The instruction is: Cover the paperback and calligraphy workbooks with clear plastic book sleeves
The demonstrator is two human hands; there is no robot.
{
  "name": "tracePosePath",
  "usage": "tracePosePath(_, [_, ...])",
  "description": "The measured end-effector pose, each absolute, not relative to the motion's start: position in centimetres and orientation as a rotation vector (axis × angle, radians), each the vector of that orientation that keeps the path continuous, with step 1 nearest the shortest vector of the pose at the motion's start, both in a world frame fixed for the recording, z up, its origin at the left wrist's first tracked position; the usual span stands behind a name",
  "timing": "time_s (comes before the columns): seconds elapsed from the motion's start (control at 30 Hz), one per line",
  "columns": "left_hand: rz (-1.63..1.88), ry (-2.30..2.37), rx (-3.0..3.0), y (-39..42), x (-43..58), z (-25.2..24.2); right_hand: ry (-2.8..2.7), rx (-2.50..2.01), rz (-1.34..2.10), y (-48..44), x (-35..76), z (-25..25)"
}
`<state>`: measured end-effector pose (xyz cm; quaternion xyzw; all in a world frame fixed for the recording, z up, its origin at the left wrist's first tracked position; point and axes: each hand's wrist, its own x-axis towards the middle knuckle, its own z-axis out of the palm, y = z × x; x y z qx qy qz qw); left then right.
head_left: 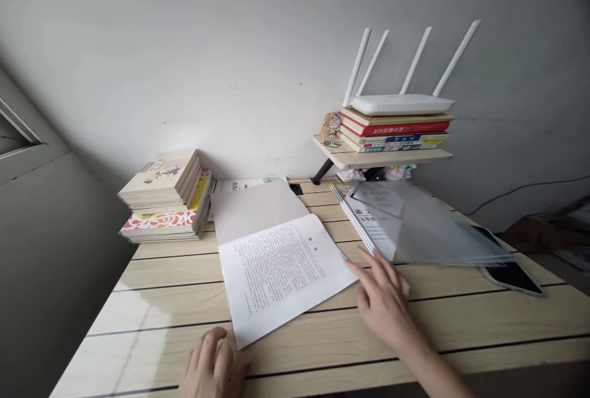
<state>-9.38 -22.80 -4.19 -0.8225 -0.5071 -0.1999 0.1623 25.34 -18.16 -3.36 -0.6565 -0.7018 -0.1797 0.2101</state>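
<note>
An open book [281, 272] lies tilted on the wooden desk, a printed page facing up and its plain pale cover side [258, 210] folded back toward the wall. My right hand [382, 296] is at the page's right edge, fingers stretched and apart, the index fingertip touching or very near the paper. Just off the lower left corner of the book, my left hand [209, 361] rests on the desk with loosely bent fingers and the thumb apart. Nothing shows in either hand.
Book stacks [161, 195] stand at the back left. Clear plastic covers [428, 232] lie over booklets [373, 223] at right, partly covering a phone [516, 278]. A small raised shelf [382, 157] carries books and a white router [401, 103] with upright antennas.
</note>
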Motion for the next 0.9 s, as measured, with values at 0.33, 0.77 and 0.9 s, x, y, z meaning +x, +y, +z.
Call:
tracePosePath(0.33, [-0.395,-0.704,-2.464,-19.6,-8.2,0.6,-2.495,-0.932,-0.627,-19.0,20.2,-1.2])
tracePosePath(0.77, [-1.046,-1.085,-1.802,-12.5,-8.1,9.2,-2.199,-1.081,-0.478,-4.5,19.6,12.4])
tracePosePath(0.9, [-0.791,-1.185,-2.097,-9.2,-4.7,6.0,-2.14,-1.271,-0.533,4.2,15.8,14.4])
